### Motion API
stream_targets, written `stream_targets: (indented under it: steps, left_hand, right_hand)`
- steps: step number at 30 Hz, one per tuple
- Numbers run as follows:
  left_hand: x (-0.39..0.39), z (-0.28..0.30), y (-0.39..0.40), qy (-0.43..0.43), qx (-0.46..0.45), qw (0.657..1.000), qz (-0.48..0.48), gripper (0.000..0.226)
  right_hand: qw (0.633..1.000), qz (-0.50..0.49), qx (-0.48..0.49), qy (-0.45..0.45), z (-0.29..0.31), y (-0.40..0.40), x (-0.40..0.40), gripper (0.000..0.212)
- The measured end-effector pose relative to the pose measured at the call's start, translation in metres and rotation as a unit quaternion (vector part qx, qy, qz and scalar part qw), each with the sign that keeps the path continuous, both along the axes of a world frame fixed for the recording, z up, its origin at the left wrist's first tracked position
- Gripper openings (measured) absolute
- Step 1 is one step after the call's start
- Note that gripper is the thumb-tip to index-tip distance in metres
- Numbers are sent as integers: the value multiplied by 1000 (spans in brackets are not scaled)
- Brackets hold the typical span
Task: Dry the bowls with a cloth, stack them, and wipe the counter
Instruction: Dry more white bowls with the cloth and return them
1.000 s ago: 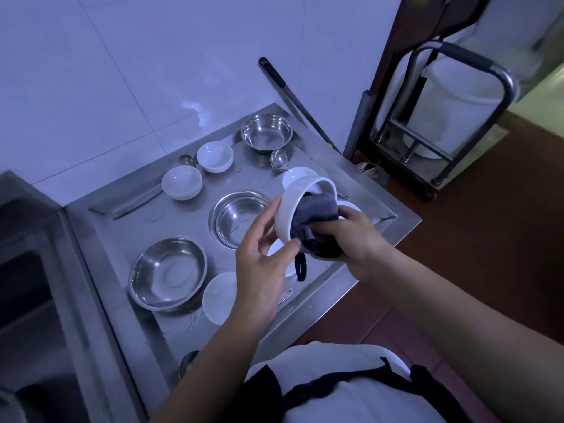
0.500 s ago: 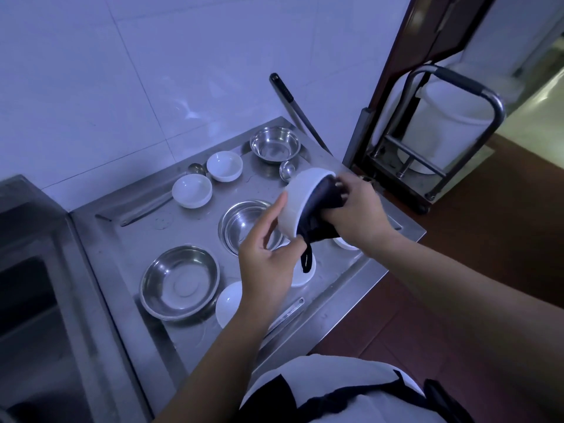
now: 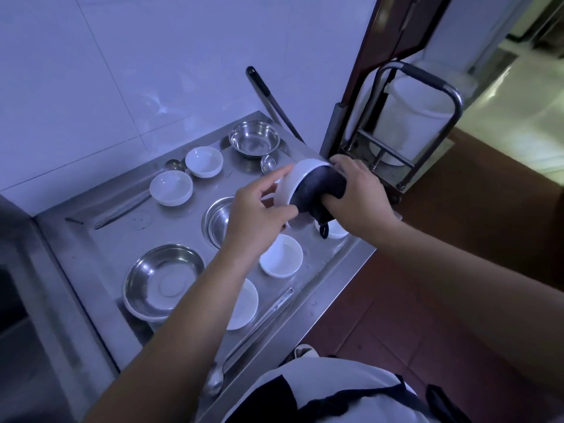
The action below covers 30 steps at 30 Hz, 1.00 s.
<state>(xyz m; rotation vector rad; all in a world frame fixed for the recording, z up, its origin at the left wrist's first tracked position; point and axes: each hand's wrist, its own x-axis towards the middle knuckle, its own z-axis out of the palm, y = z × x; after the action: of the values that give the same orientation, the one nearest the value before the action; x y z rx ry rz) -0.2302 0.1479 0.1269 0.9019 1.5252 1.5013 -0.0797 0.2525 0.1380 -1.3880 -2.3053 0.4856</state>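
Observation:
My left hand (image 3: pixel 259 209) holds a white bowl (image 3: pixel 293 183) tilted on its side above the steel counter (image 3: pixel 116 239), fingers on its outer wall. My right hand (image 3: pixel 357 190) grips a dark cloth (image 3: pixel 320 190) pushed into the bowl's mouth. On the counter lie several white bowls: two at the back (image 3: pixel 204 161) (image 3: pixel 171 188), one near the front edge (image 3: pixel 282 255), one under my left forearm (image 3: pixel 247 303), one partly hidden below the cloth (image 3: pixel 335 230). Steel bowls stand at the back (image 3: pixel 254 138), in the middle (image 3: pixel 216 221) and front left (image 3: pixel 163 277).
A sink basin (image 3: pixel 18 300) lies at the left. Ladles and spoons rest on the counter, one along the front edge (image 3: pixel 259 319). A long dark handle (image 3: pixel 268 96) leans on the tiled wall. A metal trolley (image 3: pixel 427 87) with a white bucket (image 3: pixel 409 117) stands at the right.
My right hand has turned the cloth inside the bowl, and the bowl has tilted further with its mouth facing right. The camera view has shifted slightly.

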Motion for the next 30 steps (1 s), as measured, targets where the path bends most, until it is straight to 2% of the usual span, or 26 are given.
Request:
stream_targets:
  steps: [2,4,6,7,9,11,13,15,17,19,23,26,30]
  left_hand:
    - [8,-4,-4,-60,3,998,29,70]
    - [18,-10,-10,-93,3,995,47,71]
    - [24,-15,-16,-107,-3,993,56,70]
    - [26,-17,-18,-116,-8,992,58,70]
    - [27,-20,-21,-132,-18,989,57,70]
    - [24,-21,-25,-141,-32,989,41,68]
    - [18,-21,-30,-136,-45,990,5,67]
    - [7,-17,-33,-128,-57,990,-33,67]
    - [-8,-13,-33,-108,-77,989,-68,67]
    - [-23,-7,-33,-77,-102,987,-98,69]
    - [-40,5,-39,-15,-131,984,-116,63]
    - [-40,6,-48,-21,-122,991,-57,61]
    - [-39,-11,-62,-76,-47,994,69,84]
  right_hand:
    - [989,-76,-64,113,-5,-8,-1,49]
    - [952,-130,-145,237,-9,-15,-4,47]
    - [933,-164,-152,283,-12,-20,-5,45]
    - [938,-169,-129,273,-12,-22,-5,43]
    - [967,-150,-49,198,-10,-23,-2,37]
    - [989,-67,73,105,-7,-22,2,32]
    - [975,74,206,36,-2,-18,4,29]
    - [950,205,235,-13,7,-12,3,31]
    - [945,280,163,-45,17,-7,-1,35]
    - [946,304,99,-53,22,-6,-7,38]
    - [971,234,-47,-17,16,-9,-19,37]
    - [975,204,-82,41,4,-11,-31,37]
    - [971,139,-129,145,-17,-11,-44,39]
